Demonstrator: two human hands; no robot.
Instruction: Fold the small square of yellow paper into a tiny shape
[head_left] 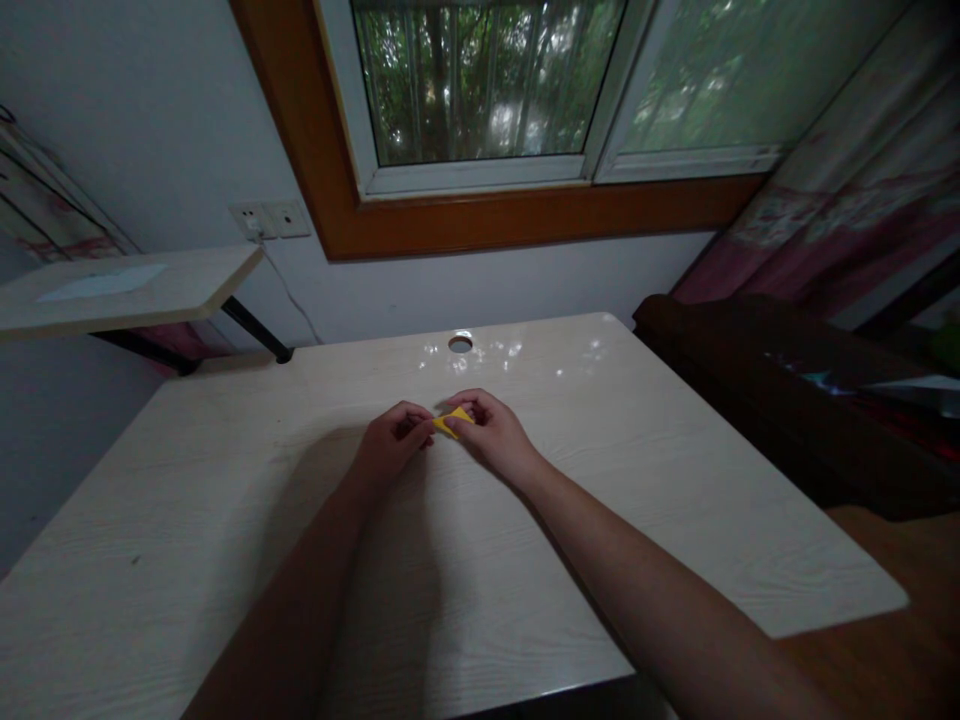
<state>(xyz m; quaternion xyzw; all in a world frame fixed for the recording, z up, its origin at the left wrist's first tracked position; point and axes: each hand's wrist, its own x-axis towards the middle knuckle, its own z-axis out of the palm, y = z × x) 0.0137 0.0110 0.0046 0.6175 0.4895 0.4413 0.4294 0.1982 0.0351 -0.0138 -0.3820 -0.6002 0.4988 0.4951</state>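
Observation:
A small piece of folded yellow paper (454, 420) is held between my two hands, above the middle of the pale wood-grain table (570, 560). My left hand (394, 437) pinches its left tip between thumb and fingers. On the other side my right hand (495, 428) grips the wider part, thumb on top and fingers behind. The paper has angular, pointed edges; parts of it are hidden by the fingers.
A round cable hole (460, 344) is cut near the table's back edge. At the left, a raised shelf (180, 275) stands on black supports with a sheet on it. A dark wooden piece of furniture (787, 420) adjoins the right side. A window (487, 90) is behind.

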